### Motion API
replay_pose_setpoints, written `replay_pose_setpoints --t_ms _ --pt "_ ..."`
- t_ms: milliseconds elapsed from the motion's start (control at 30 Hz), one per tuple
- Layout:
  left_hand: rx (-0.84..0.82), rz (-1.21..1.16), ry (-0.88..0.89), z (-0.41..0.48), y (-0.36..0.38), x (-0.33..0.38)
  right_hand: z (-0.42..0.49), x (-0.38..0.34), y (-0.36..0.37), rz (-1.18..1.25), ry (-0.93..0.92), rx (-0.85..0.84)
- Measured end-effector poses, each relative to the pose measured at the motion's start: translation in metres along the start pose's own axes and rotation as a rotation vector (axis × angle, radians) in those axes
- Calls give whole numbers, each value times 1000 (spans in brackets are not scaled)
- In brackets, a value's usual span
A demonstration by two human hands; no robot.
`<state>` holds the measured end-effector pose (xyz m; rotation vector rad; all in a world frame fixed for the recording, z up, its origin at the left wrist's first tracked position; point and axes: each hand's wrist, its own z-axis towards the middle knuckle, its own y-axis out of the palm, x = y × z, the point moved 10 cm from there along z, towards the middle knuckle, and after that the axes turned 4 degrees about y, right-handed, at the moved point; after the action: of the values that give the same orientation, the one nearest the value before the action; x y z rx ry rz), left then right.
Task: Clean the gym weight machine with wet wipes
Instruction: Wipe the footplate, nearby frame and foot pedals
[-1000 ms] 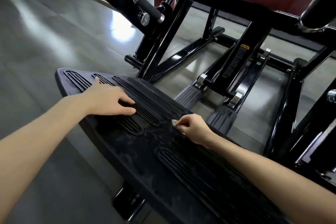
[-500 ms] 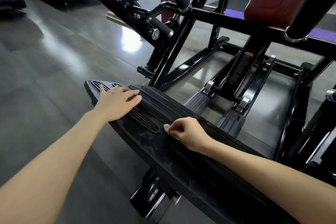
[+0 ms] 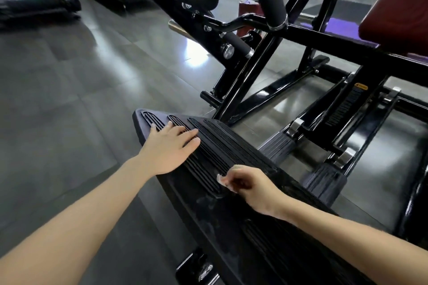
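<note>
Pinching wipe (image 3: 220,179) on footplate (image 3: 234,213)

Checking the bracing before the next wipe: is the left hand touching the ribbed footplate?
Touching. The head view shows the left hand lying palm down on the ribbed footplate, fingers spread flat across the ribs, no gap visible beneath them.

The black ribbed footplate (image 3: 231,146) of the weight machine carries a left hand (image 3: 170,149) lying flat, fingers spread. A small wet wipe (image 3: 220,179) (crumpled, whitish) presses against it, pinched in the right hand (image 3: 251,186).
</note>
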<state>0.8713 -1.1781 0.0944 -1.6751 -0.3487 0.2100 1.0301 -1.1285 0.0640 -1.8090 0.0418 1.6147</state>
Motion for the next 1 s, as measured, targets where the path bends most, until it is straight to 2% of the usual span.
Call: replay_pose_setpoints --t_ms 67,200,300,400,500,567,633,733,833,1000 --pt "-17 30 14 -1 2 4 2 3 0 21 -14 -36" --pt "-56 89 31 -5 5 7 52 0 13 -87 -47 -7" --pt "42 12 9 -5 -6 5 80 -9 20 -136 -84 27" --pt "168 -10 11 1 -22 -7 60 -11 15 -83 -99 14" --pt "101 34 30 20 -23 -22 30 5 -1 -4 -20 -34" --pt "21 40 35 34 -20 -29 26 29 -31 26 74 122" --pt "-33 58 49 48 -18 -32 21 56 -53 -53 203 270" --pt "-65 86 47 64 -18 -39 19 78 -40 -177 286 179" --pt "-70 130 -17 72 -16 -56 44 75 -24 -127 275 161" --pt "-106 109 -104 74 0 -77 136 56 2 -119 192 125"
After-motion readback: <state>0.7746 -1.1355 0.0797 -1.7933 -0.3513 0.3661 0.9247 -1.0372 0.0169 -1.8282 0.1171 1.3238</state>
